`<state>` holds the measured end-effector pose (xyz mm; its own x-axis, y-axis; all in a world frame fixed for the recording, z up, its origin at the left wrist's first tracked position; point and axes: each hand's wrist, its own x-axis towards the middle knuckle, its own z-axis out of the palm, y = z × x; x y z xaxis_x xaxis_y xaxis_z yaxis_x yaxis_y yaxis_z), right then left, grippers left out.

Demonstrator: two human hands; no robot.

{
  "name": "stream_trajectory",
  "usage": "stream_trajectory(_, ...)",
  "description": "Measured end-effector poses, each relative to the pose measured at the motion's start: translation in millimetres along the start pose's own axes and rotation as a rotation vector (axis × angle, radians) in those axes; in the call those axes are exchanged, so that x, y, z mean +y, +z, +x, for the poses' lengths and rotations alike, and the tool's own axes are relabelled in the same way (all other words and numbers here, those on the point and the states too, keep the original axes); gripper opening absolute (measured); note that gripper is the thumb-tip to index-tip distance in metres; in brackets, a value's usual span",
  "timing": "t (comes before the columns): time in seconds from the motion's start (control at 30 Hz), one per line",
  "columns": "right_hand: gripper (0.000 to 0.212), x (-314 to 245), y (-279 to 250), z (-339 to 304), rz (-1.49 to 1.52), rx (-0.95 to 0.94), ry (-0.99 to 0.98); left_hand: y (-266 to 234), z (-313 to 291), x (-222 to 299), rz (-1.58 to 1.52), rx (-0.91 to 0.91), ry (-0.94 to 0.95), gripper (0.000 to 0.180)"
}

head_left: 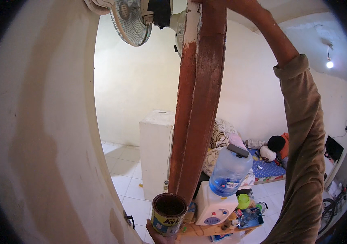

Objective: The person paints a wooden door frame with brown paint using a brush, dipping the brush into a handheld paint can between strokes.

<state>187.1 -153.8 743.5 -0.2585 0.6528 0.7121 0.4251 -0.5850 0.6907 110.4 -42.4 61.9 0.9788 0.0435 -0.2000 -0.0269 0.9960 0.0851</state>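
Note:
At the bottom centre my left hand [157, 235] grips a paint can [167, 221] from its left side and below. The can is upright and open at the top, with dark brown paint on its rim and inner wall. Above it rises a wooden post [199, 93], coated reddish brown; a pale strip [190, 24] shows near its upper left. My right arm, in a rolled brown sleeve, reaches up on the right. My right hand [238, 3] is at the post's top, cut by the upper frame edge, so its fingers and anything in them are hidden.
A fan [130, 20] hangs left of the post's top. Behind the post stand a white cabinet [156, 150] and a water dispenser [216, 205] with a blue bottle [230, 171]. A low wooden table [206, 231], bedding [269, 168] and a bicycle [331, 207] lie right. A stained wall [39, 122] fills the left.

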Motion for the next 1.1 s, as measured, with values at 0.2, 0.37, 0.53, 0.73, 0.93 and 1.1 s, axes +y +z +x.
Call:
stream_trajectory(0.2, 0.022, 55, 15, 40, -0.012, 0.026, 0.079, 25, -12, 2, 0.039, 0.028, 0.002, 0.086)
stream_trajectory(0.37, 0.022, 84, 44, 69, -0.324, 0.206, -0.083, 32, -20, 4, -0.014, 0.066, -0.025, 0.087)
stream_trajectory(0.53, 0.022, 77, 45, 69, -0.269, 0.251, -0.083, 17, -17, 6, 0.048, 0.071, -0.002, 0.087)
stream_trajectory(0.73, 0.014, 40, 25, 38, -0.178, 0.248, -0.026, 13, -15, 7, -0.061, 0.067, -0.096, 0.091)
stream_trajectory(0.93, 0.016, 36, 60, -1, -0.525, 0.150, -0.238, -23, 11, 4, 0.056, 0.173, -0.060, 0.088)
stream_trajectory(1.1, 0.018, 22, 54, 15, -0.421, 0.264, -0.075, 36, -22, -2, 0.065, 0.168, -0.074, 0.084)
